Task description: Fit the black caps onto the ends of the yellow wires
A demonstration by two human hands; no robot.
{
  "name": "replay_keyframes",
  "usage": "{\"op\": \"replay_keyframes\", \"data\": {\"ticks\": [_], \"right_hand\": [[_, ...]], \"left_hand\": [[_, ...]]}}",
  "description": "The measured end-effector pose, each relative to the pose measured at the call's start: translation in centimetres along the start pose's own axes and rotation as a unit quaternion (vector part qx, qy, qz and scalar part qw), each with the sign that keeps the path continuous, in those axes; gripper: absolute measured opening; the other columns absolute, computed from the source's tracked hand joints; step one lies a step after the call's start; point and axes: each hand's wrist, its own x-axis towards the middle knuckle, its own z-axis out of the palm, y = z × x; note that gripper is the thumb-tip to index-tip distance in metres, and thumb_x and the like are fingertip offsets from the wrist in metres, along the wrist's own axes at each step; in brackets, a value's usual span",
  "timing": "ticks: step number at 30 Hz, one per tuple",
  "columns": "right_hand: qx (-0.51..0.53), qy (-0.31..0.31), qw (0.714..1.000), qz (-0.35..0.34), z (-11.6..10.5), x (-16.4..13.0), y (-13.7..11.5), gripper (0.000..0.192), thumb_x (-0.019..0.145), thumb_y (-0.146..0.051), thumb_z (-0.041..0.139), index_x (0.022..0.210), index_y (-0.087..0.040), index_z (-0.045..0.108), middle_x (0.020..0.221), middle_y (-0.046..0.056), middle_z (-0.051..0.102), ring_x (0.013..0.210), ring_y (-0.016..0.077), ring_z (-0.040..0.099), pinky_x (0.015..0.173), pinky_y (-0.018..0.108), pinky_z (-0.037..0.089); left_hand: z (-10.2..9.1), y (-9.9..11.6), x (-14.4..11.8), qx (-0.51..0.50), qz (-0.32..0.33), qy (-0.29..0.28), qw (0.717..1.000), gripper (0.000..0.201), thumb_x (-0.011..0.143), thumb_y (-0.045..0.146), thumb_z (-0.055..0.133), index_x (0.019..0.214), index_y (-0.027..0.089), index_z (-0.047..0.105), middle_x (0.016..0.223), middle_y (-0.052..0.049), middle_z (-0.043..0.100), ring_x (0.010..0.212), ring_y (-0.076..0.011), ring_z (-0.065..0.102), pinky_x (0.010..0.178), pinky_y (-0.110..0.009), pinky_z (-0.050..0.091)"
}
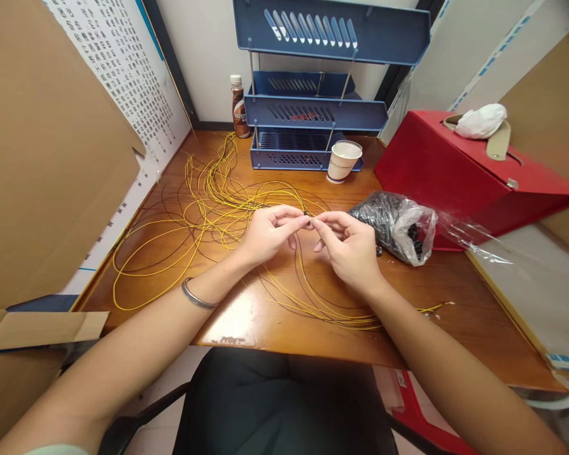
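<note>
Over the middle of the table, my left hand (275,232) and my right hand (351,251) meet fingertip to fingertip. Both are closed in a pinch around a small black piece (308,221), mostly covered by the fingers; its exact kind is too small to tell. Thin yellow and dark wires (203,205) lie in loose loops behind and left of my hands. More strands run beneath my hands and off to the right, under my right forearm, where their ends (439,308) show. A clear plastic bag (386,221) of small black parts lies open just right of my right hand.
Blue tiered trays (294,114) stand at the back, with a brown drink bottle (239,107) to their left and a paper cup (343,163) in front. A red box (436,164) sits at right. Cardboard (42,158) walls in the left side of the wooden table (246,309).
</note>
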Motion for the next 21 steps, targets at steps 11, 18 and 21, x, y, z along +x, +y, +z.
{"op": "replay_keyframes", "data": {"ticks": [11, 18, 21], "right_hand": [[-0.003, -0.005, 1.000, -0.001, -0.12, -0.08, 0.03, 0.022, 0.085, -0.037, 0.075, 0.089, -0.017, 0.067, 0.086, 0.004, 0.076, 0.051, 0.0101, 0.065, 0.048, 0.024, 0.056], [-0.009, -0.003, 1.000, 0.004, -0.14, -0.12, 0.28, 0.021, 0.086, -0.037, 0.074, 0.091, -0.018, 0.067, 0.090, 0.005, 0.077, 0.051, 0.0101, 0.065, 0.048, 0.024, 0.055], [-0.019, -0.005, 1.000, 0.001, -0.12, -0.11, 0.46, 0.019, 0.087, -0.036, 0.073, 0.090, -0.018, 0.068, 0.089, 0.005, 0.077, 0.051, 0.0101, 0.064, 0.048, 0.024, 0.054]], "left_hand": [[0.34, 0.29, -0.10, -0.024, -0.008, 0.000, 1.000, 0.038, 0.076, 0.048, 0.081, 0.086, 0.014, 0.067, 0.076, -0.006, 0.078, 0.041, -0.0090, 0.060, 0.042, -0.021, 0.047], [0.21, 0.25, -0.03, -0.018, -0.011, 0.003, 1.000, 0.038, 0.076, 0.048, 0.081, 0.086, 0.014, 0.067, 0.078, -0.007, 0.078, 0.042, -0.0097, 0.060, 0.043, -0.022, 0.047], [0.15, 0.08, 0.00, -0.015, -0.005, 0.000, 1.000, 0.036, 0.077, 0.046, 0.080, 0.086, 0.014, 0.067, 0.079, -0.007, 0.078, 0.042, -0.0091, 0.060, 0.044, -0.022, 0.048]]}}
